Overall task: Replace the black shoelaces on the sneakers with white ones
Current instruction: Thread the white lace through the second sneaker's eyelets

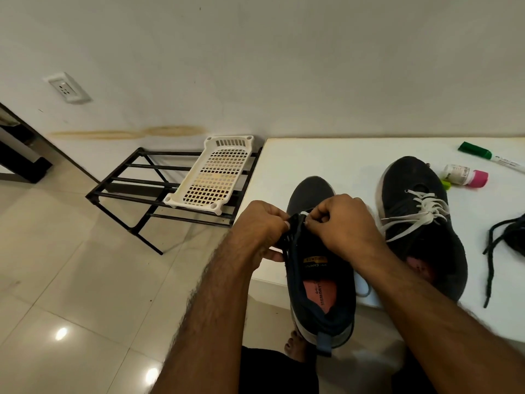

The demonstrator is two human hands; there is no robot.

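The near sneaker (318, 280) overhangs the white table's (326, 157) front edge. The left hand (262, 223) grips its eyelet side while the right hand (342, 220) pinches a white lace (303, 214). The laced sneaker (420, 223) sits right; the black lace (491, 251) lies farther right.

Sneakers: near sneaker (318, 268) and far sneaker (420, 223) both matt dark knit cloth; white lace (417, 214) and black lace (491, 251) are woven fabric. Table (326, 160) smooth white laminate, floor tiles (71, 280) glossy with lamp glare, wall (255, 66) matt paint. Rack (142, 194) looks like black metal bars, tray (213, 174) perforated cream plastic, marker (488, 156) and small bottle (466, 174) smooth plastic.
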